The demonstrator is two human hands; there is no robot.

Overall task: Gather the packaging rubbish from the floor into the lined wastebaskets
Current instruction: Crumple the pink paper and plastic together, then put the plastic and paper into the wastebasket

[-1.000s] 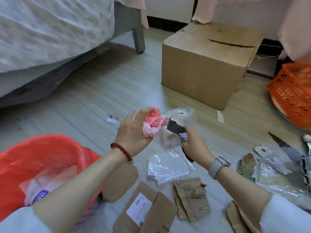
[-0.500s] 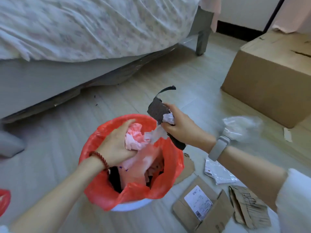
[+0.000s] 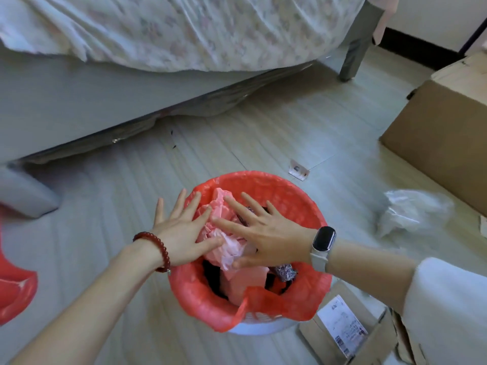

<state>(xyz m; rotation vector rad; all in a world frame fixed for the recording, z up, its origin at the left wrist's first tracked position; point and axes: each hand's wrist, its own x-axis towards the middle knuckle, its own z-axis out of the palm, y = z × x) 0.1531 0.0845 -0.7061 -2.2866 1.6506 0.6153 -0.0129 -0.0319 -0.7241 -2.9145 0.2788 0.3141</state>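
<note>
Both hands, left (image 3: pixel 181 233) and right (image 3: pixel 266 233), fingers spread flat, hold nothing, over pink wrapping (image 3: pixel 224 246) heaped in the red-lined wastebasket (image 3: pixel 290 196); springy wad could pop out, liner slip.

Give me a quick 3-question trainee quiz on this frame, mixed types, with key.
1. True or false: both the left hand and the right hand have their fingers spread flat over the wastebasket with the red liner.
2. What lies directly under the two hands? A) a cardboard box B) crumpled pink wrapping C) a shoe
3. Name one piece of rubbish not yet in the basket, on the floor to its right.

Key
1. True; neither hand grips anything.
2. B
3. The crumpled clear plastic bag, or the opened cardboard mailer with a shipping label.
</note>
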